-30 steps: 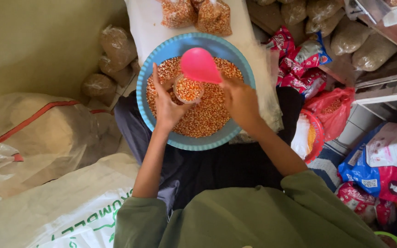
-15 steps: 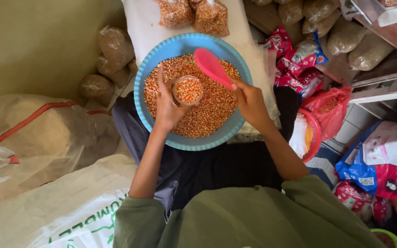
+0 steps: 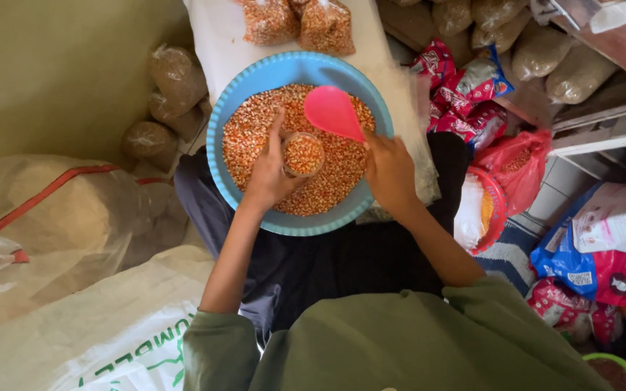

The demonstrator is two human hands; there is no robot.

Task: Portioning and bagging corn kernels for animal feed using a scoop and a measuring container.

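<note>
1. Left hand wrapped around a small clear plastic bag filled with orange-yellow corn kernels, fingers closed on its side, thumb up along its 9 o'clock edge
2. Bag upright and open at the top, standing in the kernels near the middle of the round light-blue plastic basin
3. Right hand closed on the handle of a pink plastic scoop, scoop bowl tilted just at 1 o'clock of the bag, over the loose corn kernels
4. Basin resting on a lap in dark cloth, olive-green sleeves at 6 o'clock
5. At 12 o'clock of the basin, two sealed clear bags of corn lying on a white sack
6. At 9 o'clock, three rounded clear bags of brownish grain stacked against a yellow-green wall
7. At 8 o'clock, large white woven sacks, one crossed by a red strip, one with green lettering
8. At 2 o'clock, shiny red and pink packets; beyond them, more pale-brown grain bags
9. At 3 o'clock, a red plastic bag with corn inside, beside an open red-rimmed white sack
10. At 4 o'clock, a blue, white and red printed package lying flat, label too small to tell
</note>
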